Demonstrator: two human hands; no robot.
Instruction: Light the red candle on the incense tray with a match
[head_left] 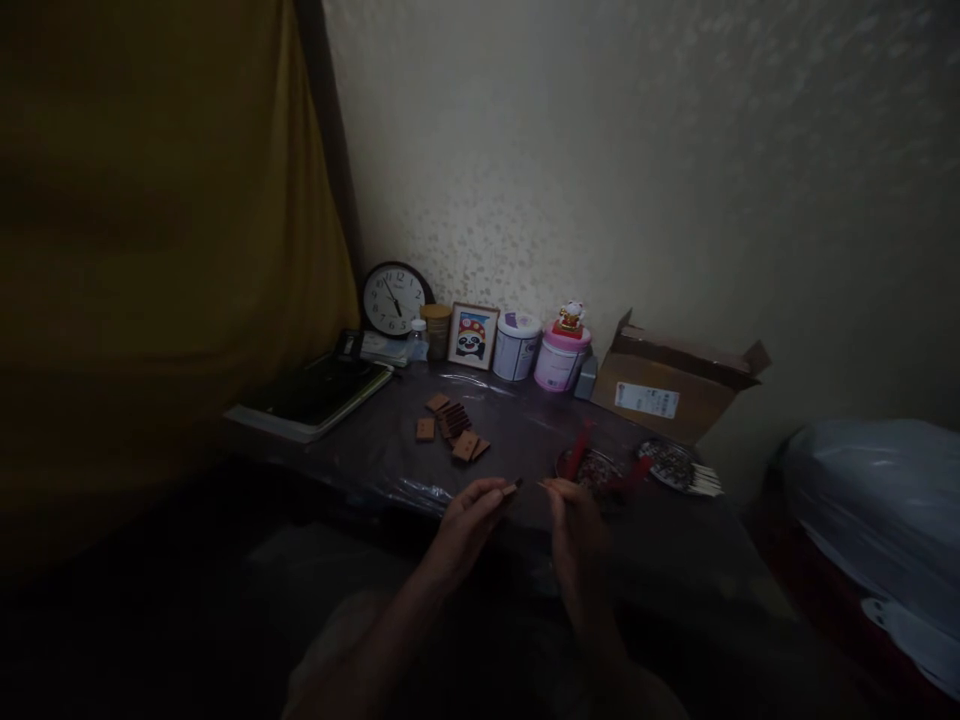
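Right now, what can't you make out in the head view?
All in the head view:
Piece in left hand: mostly covered by that hand.
Right hand: too dim and small to tell what it pinches, if anything.
Shipping label: print too small.
Cardboard box: inside hidden by its front wall.
Plastic-wrapped bundle: cut off by right edge.

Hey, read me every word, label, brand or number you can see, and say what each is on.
"12", "2", "5", "6", "7": among the numerals on the clock; the word below "12" is too small.
Cardboard box: printing on its white label, too small.
White-lidded tub and pink-lidded tub: print too blurred.
Panda picture: hat marking unreadable.
Brown squares: marks too blurred.
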